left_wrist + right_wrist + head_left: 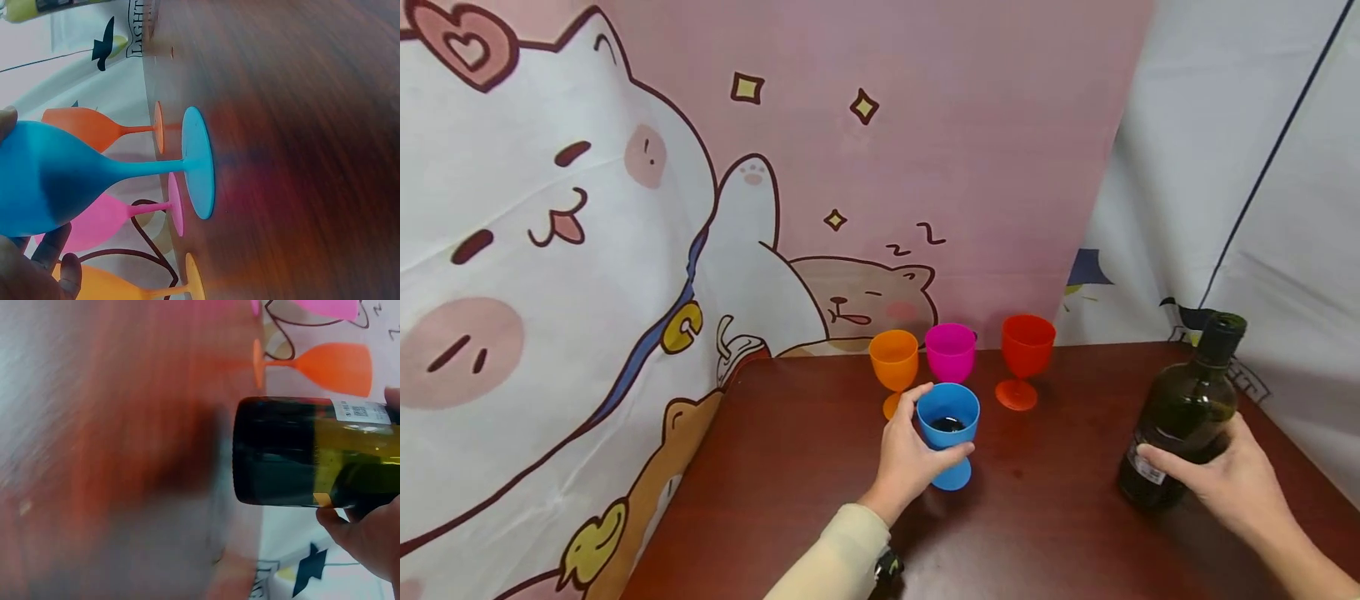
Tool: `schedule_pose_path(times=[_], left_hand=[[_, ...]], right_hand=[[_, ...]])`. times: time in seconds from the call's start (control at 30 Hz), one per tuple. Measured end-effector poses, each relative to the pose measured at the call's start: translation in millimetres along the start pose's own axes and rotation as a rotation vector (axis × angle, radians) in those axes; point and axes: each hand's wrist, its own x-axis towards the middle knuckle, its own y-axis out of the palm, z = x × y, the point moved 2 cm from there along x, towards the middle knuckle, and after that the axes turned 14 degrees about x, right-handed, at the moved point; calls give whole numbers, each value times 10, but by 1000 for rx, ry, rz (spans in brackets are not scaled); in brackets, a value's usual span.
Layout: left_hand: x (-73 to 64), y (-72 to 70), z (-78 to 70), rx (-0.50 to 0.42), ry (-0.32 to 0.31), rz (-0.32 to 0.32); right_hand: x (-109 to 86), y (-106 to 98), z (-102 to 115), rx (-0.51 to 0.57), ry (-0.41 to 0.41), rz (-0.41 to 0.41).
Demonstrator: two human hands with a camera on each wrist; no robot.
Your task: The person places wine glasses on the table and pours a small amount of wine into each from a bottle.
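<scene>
My left hand [913,454] grips the bowl of a blue plastic goblet [950,414], thumb on the near side. Dark liquid shows inside that goblet. Its stem and round foot point down to the table; in the left wrist view the blue goblet [69,172] stands out before the others. At the right, my right hand [1240,479] holds a dark green glass bottle [1180,408] round its body, the neck leaning slightly right. Dark liquid fills the bottle's lower part in the right wrist view, below a white label [361,412]. Whether the bottle's base touches the table, I cannot tell.
Behind the blue goblet stand an orange goblet [895,360], a magenta goblet [951,350] and a red goblet [1028,343]. The brown table [805,492] ends at a cloth backdrop [1000,167] printed with cartoon animals. White cloth [1247,167] hangs at the right.
</scene>
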Motion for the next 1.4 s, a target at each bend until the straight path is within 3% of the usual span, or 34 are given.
schedule_pose_path(times=[0.3, 0.4, 0.53, 0.7, 0.8, 0.9, 1.03, 1.13, 1.2, 1.3, 1.37, 1.4], left_hand=[[17, -80, 97, 20, -15, -26], [24, -244, 260, 56, -36, -65], [39, -634, 651, 91, -119, -145], [317, -1061, 1107, 129, -212, -228], [542, -1175, 1276, 138, -231, -230], [678, -1226, 1372, 125, -253, -214], [720, -1225, 1391, 129, -274, -196], [643, -1207, 1344, 206, -241, -251], [555, -1185, 1253, 292, -159, -336], [404, -1112, 967, 376, 31, -462], [356, -1005, 736, 371, 140, -455], [357, -937, 620, 347, 164, -419]], right_hand=[[-14, -90, -171, 10, -34, -44], [-35, -83, -208, -20, -8, -20], [-47, -21, -192, -36, -20, 28], [-51, -13, -211, -36, 10, 56], [-46, -32, -232, -64, 61, 42], [-22, -3, -241, -65, 67, 55], [-61, 49, -258, -22, 32, 80], [-78, 53, -266, -11, 18, 84], [-83, 38, -270, -25, 28, 78], [-69, 2, -263, -43, 39, 70], [-53, -27, -256, -51, 40, 56], [-45, -41, -252, -53, 37, 48]])
